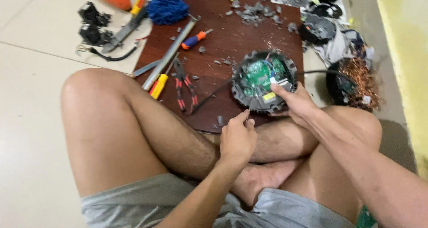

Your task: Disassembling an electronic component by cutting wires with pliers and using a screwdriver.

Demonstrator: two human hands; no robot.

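Note:
A round dark housing [249, 94] with a green circuit board [260, 74] inside lies on a dark brown board [223, 31]. My right hand [298, 104] grips the housing's near right edge, thumb on a small part by a yellow label. My left hand [237, 138] is closed on a thin tool [249, 106] whose tip reaches the housing's near rim. A black cable [213, 94] runs from the housing to the left. I sit cross-legged, knees on either side of the board.
Red-handled pliers [183, 85], a yellow-handled tool [159, 85], a long metal bar [171, 51] and an orange and blue screwdriver [194, 40] lie on the board's left. Grey debris [256, 11] and a blue cloth [167, 5] sit at the far end. Copper wire [359, 78] lies right.

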